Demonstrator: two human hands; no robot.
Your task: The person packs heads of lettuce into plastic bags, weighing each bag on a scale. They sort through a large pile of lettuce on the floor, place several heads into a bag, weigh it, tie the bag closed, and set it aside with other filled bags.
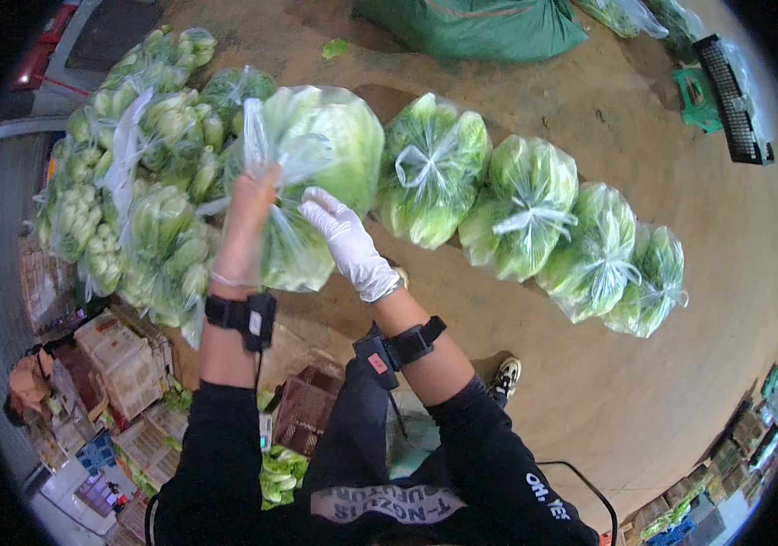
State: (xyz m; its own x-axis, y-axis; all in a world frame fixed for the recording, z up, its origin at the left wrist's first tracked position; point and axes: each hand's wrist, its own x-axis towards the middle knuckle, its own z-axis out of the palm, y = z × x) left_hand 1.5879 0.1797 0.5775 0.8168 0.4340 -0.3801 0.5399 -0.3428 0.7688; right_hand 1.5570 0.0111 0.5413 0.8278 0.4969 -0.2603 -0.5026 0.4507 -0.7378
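My left hand (250,205), blurred, is closed around the gathered neck of a clear plastic bag of leafy green vegetables (338,147). A loose end of plastic stands up above my fist. My right hand (348,239) wears a white glove and lies against or just beside the same bag, its fingers extended close together. I cannot tell whether it pinches the plastic. To the right, several tied bags of greens (437,170) form a slanting row on the floor. Left of my hands is a large heap of bagged greens (157,170).
A green sack (478,27) lies ahead. A black crate (733,99) and a green plastic stool (697,101) are at the far right. Near my legs are a brown crate (307,409) and loose greens (283,474). Stacked boxes (119,362) stand at left on the brown floor (703,396).
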